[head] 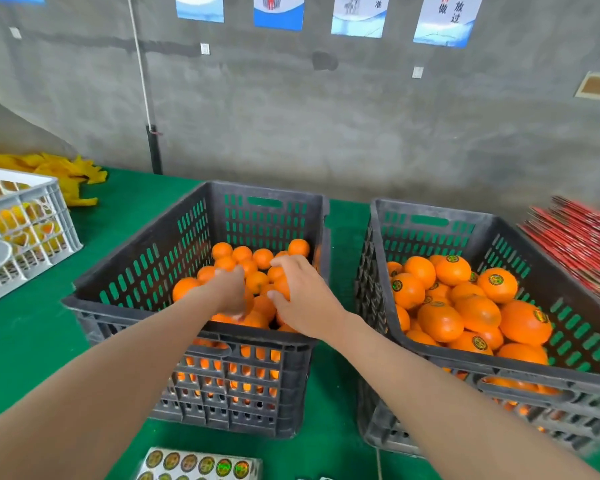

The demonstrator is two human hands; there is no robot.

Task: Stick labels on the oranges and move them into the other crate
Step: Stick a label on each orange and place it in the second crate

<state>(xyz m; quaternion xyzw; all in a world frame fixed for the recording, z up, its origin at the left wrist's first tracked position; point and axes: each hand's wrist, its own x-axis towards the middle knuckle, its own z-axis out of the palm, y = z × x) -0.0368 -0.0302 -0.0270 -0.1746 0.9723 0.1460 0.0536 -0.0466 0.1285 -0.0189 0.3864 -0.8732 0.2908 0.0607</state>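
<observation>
Green cloth covers the counter (pixel 32 341) below a grey concrete wall (pixel 291 116). Both hands reach into the left crate (pixel 153 271) near the middle, picking fruit to label. The right hand (pixel 305 303) has its grip curled round one orange (pixel 283 286). The left hand (pixel 227 289) is blurred among the plain oranges (pixel 262 258), its grip unreadable. The next move likely calls for a sticker from the label sheet (pixel 198 462) at 6 o'clock, then a drop into the right crate (pixel 499 368) at 3 o'clock, where glossy labelled oranges (pixel 440 320) lie heaped.
</observation>
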